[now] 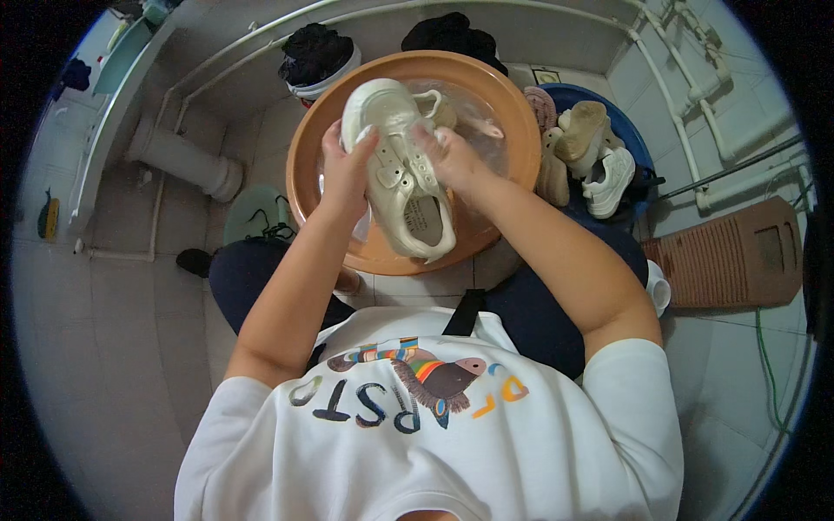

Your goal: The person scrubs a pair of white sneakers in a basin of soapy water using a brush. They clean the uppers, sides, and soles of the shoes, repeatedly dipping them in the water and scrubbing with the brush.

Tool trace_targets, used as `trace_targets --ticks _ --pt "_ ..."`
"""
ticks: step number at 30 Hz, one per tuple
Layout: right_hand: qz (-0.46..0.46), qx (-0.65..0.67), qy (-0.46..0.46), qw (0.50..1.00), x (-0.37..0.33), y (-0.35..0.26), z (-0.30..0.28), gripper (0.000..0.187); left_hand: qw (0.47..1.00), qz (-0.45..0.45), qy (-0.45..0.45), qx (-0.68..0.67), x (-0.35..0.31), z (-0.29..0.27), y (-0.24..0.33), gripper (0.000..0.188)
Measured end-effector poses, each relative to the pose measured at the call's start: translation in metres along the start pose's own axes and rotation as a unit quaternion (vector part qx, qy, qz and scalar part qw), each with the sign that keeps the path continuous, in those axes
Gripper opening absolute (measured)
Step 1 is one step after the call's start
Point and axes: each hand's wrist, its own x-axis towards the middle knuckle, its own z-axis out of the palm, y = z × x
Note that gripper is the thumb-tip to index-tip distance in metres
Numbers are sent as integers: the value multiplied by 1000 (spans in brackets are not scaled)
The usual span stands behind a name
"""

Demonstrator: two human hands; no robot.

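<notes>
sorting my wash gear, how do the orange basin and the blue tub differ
Place: the orange basin sits straight ahead, beneath the held cream shoe; the blue tub sits to its right.
Contents: the orange basin shows a second cream shoe; the blue tub holds a pile of shoes.
Both look round and hold footwear.

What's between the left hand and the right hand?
A white shoe, with its opening facing up. The head view shows it between the left hand and the right hand, touching both.
</notes>
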Motion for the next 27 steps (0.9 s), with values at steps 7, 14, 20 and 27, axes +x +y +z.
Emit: trace_targets --ticks 7,14,20,27 --pt "35 -42 -31 998 6 11 -11 32 886 105 -27 450 1 -12 -44 89" --pt "70 -151 -18 986 16 43 -19 26 914 -46 -138 378 -3 -43 -45 66" --pt "135 -147 -22 980 17 43 -14 28 732 123 -168 649 -6 -21 -15 64" --pt "171 -274 -151 934 41 17 -29 27 738 213 -159 620 -2 -32 -33 22"
